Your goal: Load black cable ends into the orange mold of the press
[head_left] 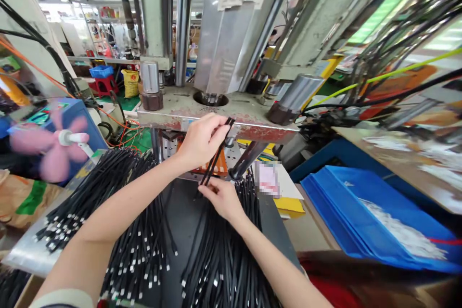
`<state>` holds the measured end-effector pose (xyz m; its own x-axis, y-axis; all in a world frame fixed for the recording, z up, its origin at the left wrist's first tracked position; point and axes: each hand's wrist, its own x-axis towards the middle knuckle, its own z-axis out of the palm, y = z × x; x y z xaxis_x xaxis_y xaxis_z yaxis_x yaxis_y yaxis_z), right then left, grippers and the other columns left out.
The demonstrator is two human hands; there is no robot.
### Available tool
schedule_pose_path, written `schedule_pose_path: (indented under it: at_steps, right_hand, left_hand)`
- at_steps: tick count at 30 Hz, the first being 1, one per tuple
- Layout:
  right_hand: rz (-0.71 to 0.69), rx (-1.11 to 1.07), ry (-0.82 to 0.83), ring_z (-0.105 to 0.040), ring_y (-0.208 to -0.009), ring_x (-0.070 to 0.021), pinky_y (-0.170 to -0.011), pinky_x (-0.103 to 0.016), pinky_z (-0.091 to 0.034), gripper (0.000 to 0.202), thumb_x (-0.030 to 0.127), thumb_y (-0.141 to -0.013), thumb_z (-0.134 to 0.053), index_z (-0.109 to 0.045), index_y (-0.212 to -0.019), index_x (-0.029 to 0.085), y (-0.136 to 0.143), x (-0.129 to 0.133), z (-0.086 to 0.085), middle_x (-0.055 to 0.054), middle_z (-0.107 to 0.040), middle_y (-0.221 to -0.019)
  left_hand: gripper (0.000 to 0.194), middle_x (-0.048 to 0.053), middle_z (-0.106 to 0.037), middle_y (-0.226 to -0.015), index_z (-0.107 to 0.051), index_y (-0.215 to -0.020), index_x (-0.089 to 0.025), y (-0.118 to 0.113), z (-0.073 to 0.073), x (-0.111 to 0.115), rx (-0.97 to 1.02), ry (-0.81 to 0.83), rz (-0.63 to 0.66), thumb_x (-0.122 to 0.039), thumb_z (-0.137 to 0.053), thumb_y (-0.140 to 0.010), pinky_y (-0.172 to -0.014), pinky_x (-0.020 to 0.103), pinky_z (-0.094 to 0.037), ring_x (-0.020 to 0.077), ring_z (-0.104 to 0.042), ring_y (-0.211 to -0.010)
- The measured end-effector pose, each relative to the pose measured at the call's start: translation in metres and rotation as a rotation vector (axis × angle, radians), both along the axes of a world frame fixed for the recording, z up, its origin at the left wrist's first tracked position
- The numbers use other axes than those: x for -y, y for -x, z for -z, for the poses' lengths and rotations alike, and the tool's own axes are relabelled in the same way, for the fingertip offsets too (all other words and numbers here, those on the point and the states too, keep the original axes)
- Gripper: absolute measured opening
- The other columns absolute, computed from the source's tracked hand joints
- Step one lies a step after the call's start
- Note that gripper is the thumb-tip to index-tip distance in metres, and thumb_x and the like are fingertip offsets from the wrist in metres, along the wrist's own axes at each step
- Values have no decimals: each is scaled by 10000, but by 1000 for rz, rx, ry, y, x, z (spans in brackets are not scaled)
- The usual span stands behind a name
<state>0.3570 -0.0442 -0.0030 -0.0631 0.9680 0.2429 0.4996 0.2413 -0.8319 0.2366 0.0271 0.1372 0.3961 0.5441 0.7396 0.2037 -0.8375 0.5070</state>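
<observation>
Between my two hands run a couple of thin black cables (215, 159), slanting down and to the left. My left hand (206, 137) pinches their upper ends, just in front of the press's painted plate (252, 131). Lower down, the fingers of my right hand (223, 197) close on the same cables. Under my right forearm lies a thick bundle of black cables (224, 250) with small pale metal ends. Another bundle (139, 240) spreads out beneath my left forearm. An orange fixture (220, 163) shows partly behind the held cables.
A large press with steel columns (183, 24) stands ahead. More cables (86, 197) lie on a metal tray at left, near a pink fan (54, 142) blurred by spinning. Blue bins (335, 211) holding white pieces stand at right, beside a pale card (288, 183).
</observation>
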Motion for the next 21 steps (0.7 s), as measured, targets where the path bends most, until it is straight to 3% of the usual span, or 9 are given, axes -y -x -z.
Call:
schedule_pose_path:
  at_steps: [3, 5, 8, 10, 12, 14, 17, 21]
  right_hand:
    - [152, 79, -103, -437, -514, -116, -535, -232, -347, 302, 413, -795, -573, -584, -618, 169, -16, -45, -5, 21, -523, -528]
    - [217, 78, -125, -461, -528, -120, -546, -228, -361, 279, 395, -791, -558, -599, -655, 156, -24, -74, -12, 11, -559, -554]
    - [230, 71, -109, -505, -552, -126, -552, -218, -377, 256, 349, -797, -537, -629, -680, 140, -29, -102, -20, -1, -603, -579]
    - [229, 84, -97, -528, -558, -125, -567, -214, -385, 246, 322, -792, -552, -629, -639, 146, -28, -110, -22, 1, -614, -568]
    - [225, 108, -79, -551, -561, -123, -590, -213, -391, 231, 290, -784, -571, -628, -606, 156, -26, -112, -22, 6, -622, -557]
    - [214, 135, -58, -577, -572, -123, -611, -211, -398, 204, 244, -781, -575, -638, -603, 166, -25, -109, -23, 9, -632, -556]
    - [208, 172, -29, -623, -639, -132, -665, -209, -416, 150, 176, -775, -565, -675, -673, 180, -27, -105, -27, 6, -663, -604]
    - [239, 217, 0, -650, -755, -158, -726, -222, -431, 160, 148, -794, -539, -695, -772, 174, -32, -105, -31, -31, -704, -739]
  left_hand:
    - [180, 28, -582, -800, -595, -862, -152, -1, -11, -5, -3, -138, 118, -218, -437, -915, -730, 269, -449, 137, -561, -777]
    - [154, 52, -602, -925, -585, -960, -162, 1, -2, -7, -8, -119, 181, -226, -454, -911, -728, 257, -461, 134, -576, -820]
    - [228, 74, -601, -1014, -524, -1094, -164, 12, 37, -14, -94, 39, 66, -255, -507, -886, -676, 245, -480, 125, -597, -775]
    - [184, 67, -637, -971, -559, -1043, -166, 21, 68, -19, -360, 61, 31, -248, -503, -888, -743, 284, -495, 151, -617, -803]
    - [209, 89, -649, -1100, -591, -1072, -171, 31, 93, -22, -656, -17, 88, -228, -495, -895, -919, 358, -458, 203, -607, -1011]
    - [323, 106, -553, -1318, -547, -1216, -173, 39, 107, -21, -835, -89, 140, -235, -491, -904, -1071, 417, -341, 232, -492, -1234]
    - [476, 105, -402, -1458, -416, -1369, -185, 46, 109, -17, -940, -91, 162, -339, -468, -923, -1145, 435, -220, 212, -353, -1356]
    - [513, 71, -376, -1477, -357, -1415, -247, 38, 100, -30, -1006, -41, 128, -463, -331, -950, -1159, 491, -99, 189, -328, -1369]
